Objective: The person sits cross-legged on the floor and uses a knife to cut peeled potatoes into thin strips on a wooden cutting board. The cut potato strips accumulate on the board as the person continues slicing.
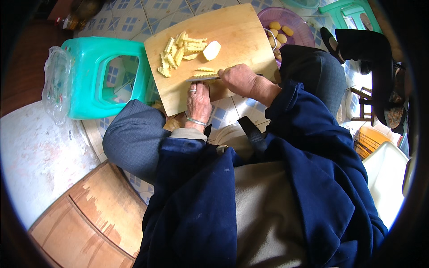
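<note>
My right hand (pixel 238 78) is closed around the handle of a knife, whose thin blade (pixel 202 79) points left across the wooden cutting board (pixel 234 31). My left hand (pixel 198 100), with a ring and a metal bracelet, lies at the board's near edge, its fingertips against the near side of the blade. What those fingers press on is mostly hidden. Crinkle-cut potato strips (pixel 205 72) lie just beyond the blade. A pile of crinkle-cut potato strips (pixel 177 52) rests farther back at the left, and beside it sits a peeled potato piece (pixel 212 51) with a flat cut face.
A green plastic stool (pixel 83 77) with a clear plastic bag (pixel 58 83) stands left of the board. At the right, a purple plastic basin (pixel 303 30) holds several peeled potatoes (pixel 281 37). Another person's dark-clothed leg (pixel 378 53) and a small wooden stool (pixel 363 104) are farther right.
</note>
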The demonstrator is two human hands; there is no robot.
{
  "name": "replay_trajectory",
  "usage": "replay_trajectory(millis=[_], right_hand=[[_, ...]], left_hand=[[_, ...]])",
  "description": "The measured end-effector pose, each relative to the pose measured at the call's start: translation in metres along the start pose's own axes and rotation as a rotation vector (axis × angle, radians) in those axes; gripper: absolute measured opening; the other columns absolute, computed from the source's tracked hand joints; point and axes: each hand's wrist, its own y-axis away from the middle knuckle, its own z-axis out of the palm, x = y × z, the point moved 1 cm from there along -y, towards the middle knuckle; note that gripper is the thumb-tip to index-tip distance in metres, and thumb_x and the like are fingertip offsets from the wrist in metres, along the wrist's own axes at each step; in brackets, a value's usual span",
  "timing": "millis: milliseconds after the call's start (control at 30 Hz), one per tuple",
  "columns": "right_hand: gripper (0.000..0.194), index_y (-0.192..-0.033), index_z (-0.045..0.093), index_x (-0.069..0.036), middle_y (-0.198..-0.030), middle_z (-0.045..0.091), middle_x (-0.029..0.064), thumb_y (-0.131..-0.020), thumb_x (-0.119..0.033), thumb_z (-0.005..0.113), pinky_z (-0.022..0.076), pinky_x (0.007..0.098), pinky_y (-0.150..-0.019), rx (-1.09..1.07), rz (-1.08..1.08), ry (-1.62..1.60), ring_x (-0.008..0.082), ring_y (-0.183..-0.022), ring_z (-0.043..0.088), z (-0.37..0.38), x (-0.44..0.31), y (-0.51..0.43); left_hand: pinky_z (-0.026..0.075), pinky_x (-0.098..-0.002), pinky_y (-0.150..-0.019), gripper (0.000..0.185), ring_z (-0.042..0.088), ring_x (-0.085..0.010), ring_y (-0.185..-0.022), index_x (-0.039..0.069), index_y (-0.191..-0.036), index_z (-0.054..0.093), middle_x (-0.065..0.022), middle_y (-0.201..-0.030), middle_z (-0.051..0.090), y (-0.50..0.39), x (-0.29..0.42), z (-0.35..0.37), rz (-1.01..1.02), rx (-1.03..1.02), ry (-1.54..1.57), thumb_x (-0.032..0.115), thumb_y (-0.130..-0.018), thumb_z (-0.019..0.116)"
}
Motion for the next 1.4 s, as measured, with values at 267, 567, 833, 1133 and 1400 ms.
replay_trajectory(millis=[267,567,833,1133,1400], right_hand=[[0.013,-0.083,0.056,-0.003,-0.070,0.063,0.0121,-0.072,-0.011,0.053,0.0497,0.0348,-0.055,0.031,-0.045,0.012,0.0257,-0.065,0.064,0.008,0.000,-0.002],[0.015,-0.085,0.057,-0.002,-0.071,0.064,0.0129,-0.073,-0.010,0.052,0.0503,0.0358,-0.057,-0.060,-0.005,0.019,0.0267,-0.068,0.064,0.007,0.000,-0.005],[0.014,-0.083,0.055,-0.002,-0.067,0.061,0.0136,-0.071,-0.009,0.052,0.0490,0.0364,-0.055,-0.066,0.012,-0.064,0.0279,-0.062,0.062,0.000,0.001,-0.006],[0.016,-0.082,0.054,-0.002,-0.065,0.061,0.0115,-0.068,-0.010,0.054,0.0478,0.0353,-0.051,-0.058,0.012,-0.040,0.0268,-0.059,0.062,0.007,0.000,-0.008],[0.016,-0.083,0.054,-0.002,-0.066,0.061,0.0108,-0.071,-0.011,0.052,0.0480,0.0345,-0.052,0.006,-0.062,0.031,0.0248,-0.061,0.063,0.018,-0.004,-0.003]], left_hand=[[0.039,-0.0410,-0.089,0.031,0.044,-0.0346,-0.106,-0.003,-0.100,0.054,-0.0161,-0.110,0.048,-0.001,0.001,-0.001,-0.006,0.003,0.014,0.000,-0.070,0.047],[0.042,-0.0372,-0.076,0.014,0.052,-0.0299,-0.085,0.001,-0.086,0.054,-0.0137,-0.087,0.054,-0.002,-0.024,-0.025,-0.526,0.510,0.516,-0.001,-0.072,0.053],[0.028,-0.0426,-0.096,0.031,0.036,-0.0358,-0.111,-0.002,-0.111,0.038,-0.0217,-0.117,0.040,-0.048,-0.029,-0.008,-0.419,0.466,0.384,0.001,-0.081,0.044],[0.033,-0.0417,-0.092,0.030,0.042,-0.0362,-0.106,-0.003,-0.111,0.040,-0.0232,-0.114,0.043,-0.047,-0.038,0.005,-0.361,0.496,0.446,0.002,-0.081,0.037],[0.035,-0.0429,-0.086,0.029,0.043,-0.0364,-0.101,-0.002,-0.110,0.042,-0.0225,-0.104,0.047,-0.029,-0.028,-0.004,-0.398,0.472,0.249,0.013,-0.086,0.047]])
